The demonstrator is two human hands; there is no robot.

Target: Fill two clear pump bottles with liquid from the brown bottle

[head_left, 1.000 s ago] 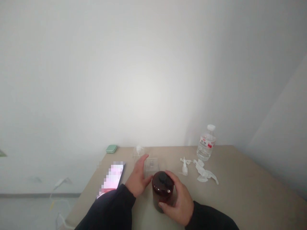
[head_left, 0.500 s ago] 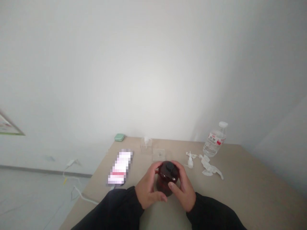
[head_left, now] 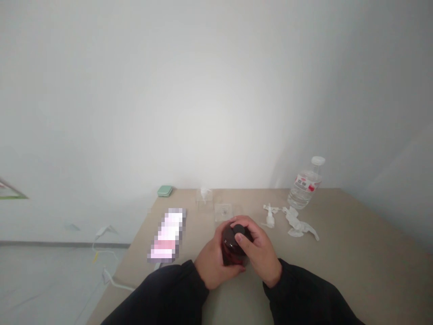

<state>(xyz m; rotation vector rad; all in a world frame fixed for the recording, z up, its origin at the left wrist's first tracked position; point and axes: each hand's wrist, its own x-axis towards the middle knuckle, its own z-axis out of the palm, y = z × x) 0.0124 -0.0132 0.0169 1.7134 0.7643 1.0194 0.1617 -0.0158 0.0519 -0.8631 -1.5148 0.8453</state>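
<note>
A dark red, glossy, rounded jar [head_left: 232, 246] stands in front of me, with a round black knob [head_left: 238, 229] on its top. My left hand [head_left: 213, 264] wraps round the jar's left side, the thumb across its near face. From the right, my right hand [head_left: 263, 253] has its thumb and fingers closed about the knob. The jar's right side and part of its base are hidden by my hands.
Beyond the jar lie a clear plastic box [head_left: 223, 211] and another clear holder [head_left: 204, 198] with something white in it. A phone [head_left: 168, 234] and a green case [head_left: 165, 191] are at left. At right are a water bottle [head_left: 304, 187], crumpled tissue [head_left: 297, 225] and a small white nozzle-like piece [head_left: 270, 219].
My right hand has moved from the jar's right side up onto the knob. My left hand has closed further round the jar. The view has shifted slightly.
</note>
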